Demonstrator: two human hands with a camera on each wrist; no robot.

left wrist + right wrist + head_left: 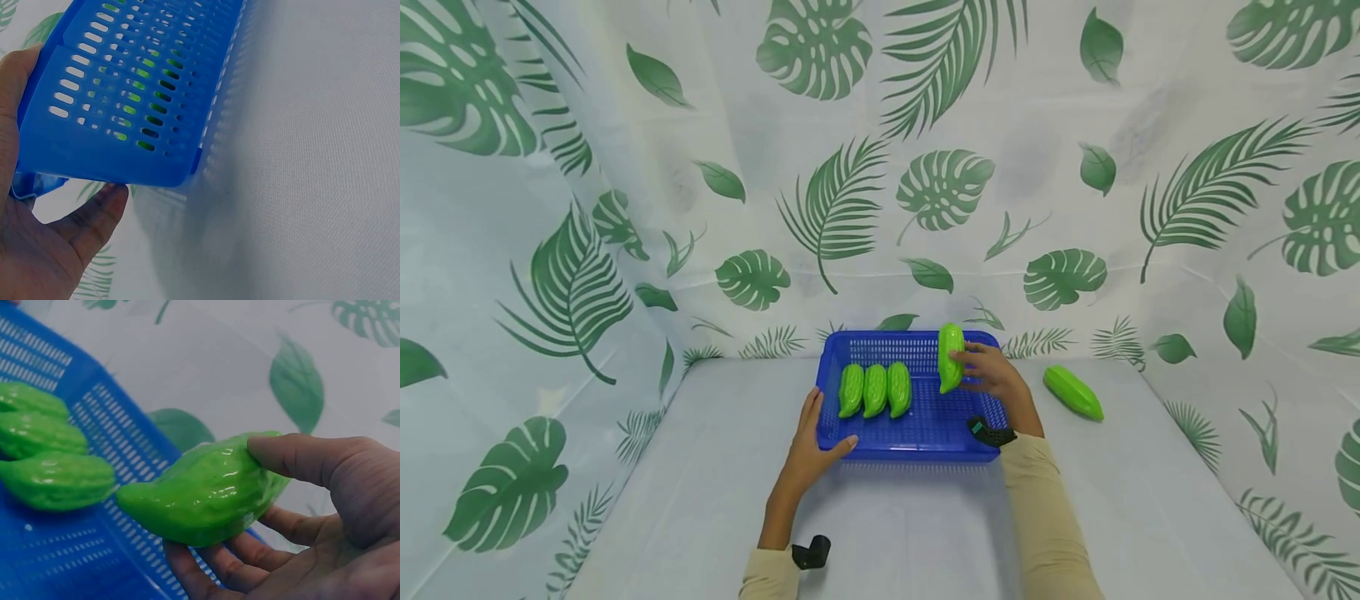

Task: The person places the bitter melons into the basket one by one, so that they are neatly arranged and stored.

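A blue plastic basket (917, 455) with slotted walls stands before me. My left hand (807, 457) holds its front left corner, thumb at the front rim and fingers along the left side; the left wrist view shows that corner of the basket (125, 159) between thumb and fingers. Over the basket's right half, my right hand (998, 377) grips a glossy green bitter gourd (951, 357), thumb on one side and fingertips on the other. In the right wrist view the gripped gourd (206, 490) has its pointed end toward the basket's inside. A row of three similar gourds (876, 390) lies in the left half.
Another green gourd (1073, 392) lies on the white tabletop (1150, 500), right of the basket and beyond the right forearm. A leaf-patterned sheet (940, 275) hangs close behind the basket and along both sides. Each wrist wears a black strap.
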